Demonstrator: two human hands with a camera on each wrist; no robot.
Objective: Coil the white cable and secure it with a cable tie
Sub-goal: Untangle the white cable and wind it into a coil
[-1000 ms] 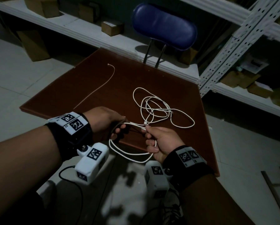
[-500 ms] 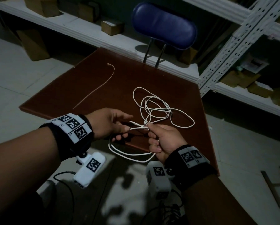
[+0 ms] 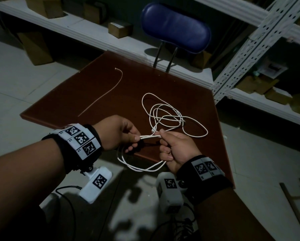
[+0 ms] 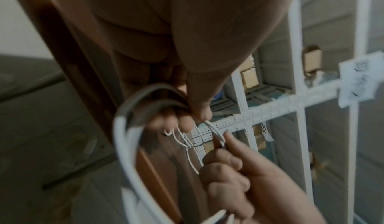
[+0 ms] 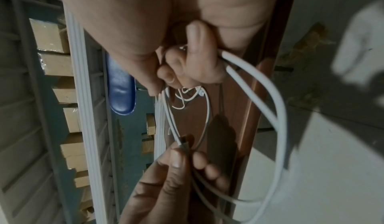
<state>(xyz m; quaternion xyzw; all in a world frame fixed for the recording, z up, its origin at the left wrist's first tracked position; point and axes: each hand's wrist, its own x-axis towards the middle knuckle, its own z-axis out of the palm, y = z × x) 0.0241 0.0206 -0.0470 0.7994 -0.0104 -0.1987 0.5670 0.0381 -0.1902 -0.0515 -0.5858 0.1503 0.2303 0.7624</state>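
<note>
A white cable [image 3: 164, 117] lies in loose tangled loops on the brown table [image 3: 111, 94]. Part of it is wound into a small coil [image 3: 140, 166] hanging off the table's near edge between my hands. My left hand [image 3: 121, 134] pinches the coil's strands at its left end; in the left wrist view the cable [image 4: 122, 138] curves under those fingers. My right hand [image 3: 173, 148] grips the coil's right end, with the cable [image 5: 268, 99] looping out of the fist in the right wrist view. A thin pale cable tie [image 3: 102, 96] lies straight on the table's far left part.
A blue chair back [image 3: 176, 27] stands behind the table. White metal shelving [image 3: 246, 54] with cardboard boxes [image 3: 119, 29] runs along the back and right. Grey floor tiles surround the table.
My hands rose slightly and pulled apart, drawing the strands between them taut. The left hand turned so its thumb and fingers pinch the strands from the left.
</note>
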